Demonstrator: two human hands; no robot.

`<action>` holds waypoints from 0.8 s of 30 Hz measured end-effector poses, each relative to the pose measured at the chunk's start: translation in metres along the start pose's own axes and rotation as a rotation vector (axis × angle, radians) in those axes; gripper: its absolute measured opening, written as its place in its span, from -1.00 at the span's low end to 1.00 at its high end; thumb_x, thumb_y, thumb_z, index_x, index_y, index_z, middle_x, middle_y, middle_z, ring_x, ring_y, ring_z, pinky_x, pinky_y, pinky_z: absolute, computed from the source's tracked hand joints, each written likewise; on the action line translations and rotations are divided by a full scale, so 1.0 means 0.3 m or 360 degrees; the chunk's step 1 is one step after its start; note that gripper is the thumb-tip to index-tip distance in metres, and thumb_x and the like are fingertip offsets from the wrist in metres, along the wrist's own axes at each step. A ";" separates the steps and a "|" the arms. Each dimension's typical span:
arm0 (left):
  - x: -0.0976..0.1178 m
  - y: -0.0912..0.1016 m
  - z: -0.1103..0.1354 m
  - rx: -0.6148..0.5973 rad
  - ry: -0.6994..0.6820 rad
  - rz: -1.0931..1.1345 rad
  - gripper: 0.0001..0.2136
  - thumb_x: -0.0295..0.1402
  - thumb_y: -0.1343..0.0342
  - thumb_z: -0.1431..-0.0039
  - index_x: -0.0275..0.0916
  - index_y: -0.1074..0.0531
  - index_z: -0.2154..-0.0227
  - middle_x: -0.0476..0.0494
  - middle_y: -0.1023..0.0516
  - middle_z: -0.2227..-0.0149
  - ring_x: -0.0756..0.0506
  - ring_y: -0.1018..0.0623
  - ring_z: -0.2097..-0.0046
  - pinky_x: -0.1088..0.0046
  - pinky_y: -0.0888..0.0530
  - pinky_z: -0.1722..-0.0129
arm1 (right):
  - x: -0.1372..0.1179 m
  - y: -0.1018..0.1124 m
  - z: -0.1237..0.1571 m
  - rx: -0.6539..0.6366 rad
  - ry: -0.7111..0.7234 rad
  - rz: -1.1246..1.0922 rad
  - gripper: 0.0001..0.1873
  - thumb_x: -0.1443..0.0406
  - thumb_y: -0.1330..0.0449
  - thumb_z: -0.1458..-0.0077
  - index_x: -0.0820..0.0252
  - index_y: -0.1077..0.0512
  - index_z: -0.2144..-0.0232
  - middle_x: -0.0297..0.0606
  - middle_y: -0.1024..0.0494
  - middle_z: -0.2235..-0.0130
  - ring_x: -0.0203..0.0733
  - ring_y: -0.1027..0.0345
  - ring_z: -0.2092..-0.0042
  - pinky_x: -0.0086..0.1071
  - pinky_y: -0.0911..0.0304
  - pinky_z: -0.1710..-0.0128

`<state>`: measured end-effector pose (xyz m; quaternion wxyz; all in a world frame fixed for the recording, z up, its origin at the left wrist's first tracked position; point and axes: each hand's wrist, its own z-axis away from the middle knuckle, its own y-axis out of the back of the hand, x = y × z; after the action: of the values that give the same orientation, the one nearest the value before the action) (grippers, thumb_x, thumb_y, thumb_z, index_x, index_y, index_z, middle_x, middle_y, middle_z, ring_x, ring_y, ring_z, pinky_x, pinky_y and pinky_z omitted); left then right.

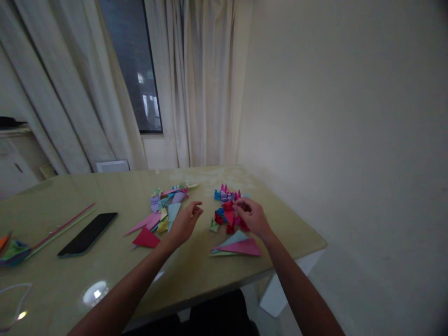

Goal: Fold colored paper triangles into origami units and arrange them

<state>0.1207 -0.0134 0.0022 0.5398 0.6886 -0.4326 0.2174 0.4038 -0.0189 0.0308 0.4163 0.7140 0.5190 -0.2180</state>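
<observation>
My left hand (188, 220) hovers between two groups of folded paper, its thumb and fingers apart and nothing between them. Beside it on the left lie a pale blue folded paper piece (173, 214), a yellow one (163, 226) and a red one (146, 238). My right hand (251, 215) is at the right group, fingertips pinched together next to a red folded paper piece (229, 214). What the pinch holds, if anything, is too small to tell. In front of that hand, a pink paper cone (245, 246) rests on light blue and green ones.
A black phone (87, 234) lies on the glossy table (196, 275), with a pink stick (66, 226) and a green stick beyond it. Small purple and magenta folded shapes (227, 195) sit behind the right group. The wall (343, 116) borders the table's right side.
</observation>
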 end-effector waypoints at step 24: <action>-0.162 0.183 -0.071 0.0023 0.0312 -0.1181 -0.78 -0.34 -0.06 -0.29 -0.14 -0.56 0.10 -0.23 -0.67 0.02 -0.34 -0.54 -0.16 -0.13 -0.18 -0.28 | 0.294 0.166 -0.010 0.0899 -0.0113 0.0600 -0.61 0.04 -0.09 -0.22 0.22 -0.54 0.27 -0.10 -0.59 0.27 -0.13 -0.38 0.34 -0.26 -0.33 0.28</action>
<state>0.0528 0.0217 0.0022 0.6158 0.7781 -0.0989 0.0751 0.4815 0.0272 -0.0146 0.2529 0.8765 0.2822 -0.2969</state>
